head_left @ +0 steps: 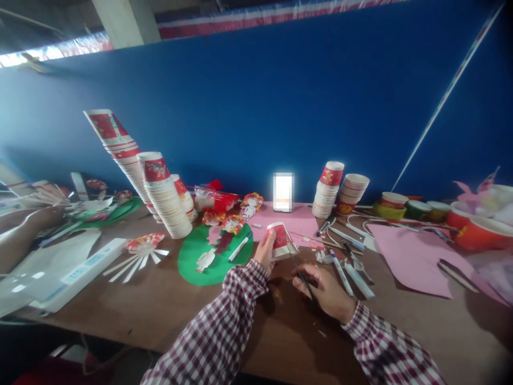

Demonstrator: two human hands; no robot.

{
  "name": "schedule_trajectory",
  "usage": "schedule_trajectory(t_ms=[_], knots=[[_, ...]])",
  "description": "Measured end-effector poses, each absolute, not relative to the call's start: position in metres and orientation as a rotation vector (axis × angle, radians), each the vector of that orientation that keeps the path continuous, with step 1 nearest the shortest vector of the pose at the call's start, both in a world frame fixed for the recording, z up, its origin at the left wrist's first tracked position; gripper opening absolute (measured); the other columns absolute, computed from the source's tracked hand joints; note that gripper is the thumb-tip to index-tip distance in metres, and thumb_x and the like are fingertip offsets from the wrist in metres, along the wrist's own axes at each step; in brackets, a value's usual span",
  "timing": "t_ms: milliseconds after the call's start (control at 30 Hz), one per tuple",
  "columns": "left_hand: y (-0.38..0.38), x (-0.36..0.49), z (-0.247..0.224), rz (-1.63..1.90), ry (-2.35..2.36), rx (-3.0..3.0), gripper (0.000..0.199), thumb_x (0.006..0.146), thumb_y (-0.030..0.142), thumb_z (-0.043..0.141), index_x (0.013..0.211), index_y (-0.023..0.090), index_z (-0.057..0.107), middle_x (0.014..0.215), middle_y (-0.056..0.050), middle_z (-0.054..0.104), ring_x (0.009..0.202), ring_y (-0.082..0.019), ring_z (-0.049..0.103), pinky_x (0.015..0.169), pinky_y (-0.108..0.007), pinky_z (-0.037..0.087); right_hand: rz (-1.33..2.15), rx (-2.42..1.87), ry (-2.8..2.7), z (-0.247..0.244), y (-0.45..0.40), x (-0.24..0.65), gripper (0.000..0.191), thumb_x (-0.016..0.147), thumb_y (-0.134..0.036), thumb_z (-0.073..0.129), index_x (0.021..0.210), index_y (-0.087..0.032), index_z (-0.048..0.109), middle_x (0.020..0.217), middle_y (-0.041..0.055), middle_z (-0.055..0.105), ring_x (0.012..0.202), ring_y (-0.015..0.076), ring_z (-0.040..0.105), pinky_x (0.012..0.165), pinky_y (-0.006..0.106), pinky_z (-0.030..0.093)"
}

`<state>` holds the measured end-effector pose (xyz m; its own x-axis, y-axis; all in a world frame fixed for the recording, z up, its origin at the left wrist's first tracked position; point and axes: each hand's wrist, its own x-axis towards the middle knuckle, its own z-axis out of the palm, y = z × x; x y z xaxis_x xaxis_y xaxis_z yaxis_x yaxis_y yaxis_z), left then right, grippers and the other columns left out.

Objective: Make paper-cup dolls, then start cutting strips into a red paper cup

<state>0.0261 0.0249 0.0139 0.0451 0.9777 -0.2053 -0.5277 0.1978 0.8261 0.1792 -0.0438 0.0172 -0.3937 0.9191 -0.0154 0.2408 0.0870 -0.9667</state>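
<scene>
Taking the paper cup (pixel 280 240) as the centre of the clock, with twelve towards the blue wall (pixel 288 107), the cup is held in the left hand (pixel 265 250), whose fingers are closed around its side, the cup tilted above the brown table (pixel 276 337); the right hand (pixel 320 287), between four and five o'clock, grips a dark-handled cutting tool (pixel 306 286), its thin blade reaching to the cup's right side, though whether blade and paper touch I cannot tell; at twelve a bright screen (pixel 283 191), blurred out, stands at the back of a pink sheet (pixel 300 216); near two o'clock are two stacks of cups, one red-topped stack (pixel 328 190) and a shorter stack (pixel 353 192); towards four lies a white marker (pixel 340 271) among other pens and strips; at three, well apart, is a larger pink paper (pixel 404 256), with an orange bowl (pixel 484 233) beyond it; just short of nine lies a green paper (pixel 200 238) bearing small cut-out figures and a capped pen (pixel 240 247); at nine, farther out, is a cup cut into a fringe (pixel 142 248), then a white power strip (pixel 86 272) and another person's arm (pixel 16 248); towards ten rise a tall leaning stack (pixel 124 152) and a middle stack (pixel 162 198) of cups.
</scene>
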Motion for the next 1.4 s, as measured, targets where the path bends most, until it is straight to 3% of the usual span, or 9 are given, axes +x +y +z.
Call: schedule_trajectory(t_ms=[1400], knots=[[0.0257, 0.0273, 0.0135, 1.304, 0.896, 0.595, 0.046, 0.077, 0.045, 0.06, 0.106, 0.01, 0.06, 0.073, -0.007, 0.068, 0.054, -0.015, 0.062, 0.052, -0.025, 0.052, 1.32, -1.181, -1.721, 0.016, -0.0455, 0.1782, 0.026, 0.077, -0.041, 0.06, 0.085, -0.016, 0.057, 0.061, -0.0024, 0.051, 0.056, 0.0104, 0.045, 0.048, 0.021, 0.033]])
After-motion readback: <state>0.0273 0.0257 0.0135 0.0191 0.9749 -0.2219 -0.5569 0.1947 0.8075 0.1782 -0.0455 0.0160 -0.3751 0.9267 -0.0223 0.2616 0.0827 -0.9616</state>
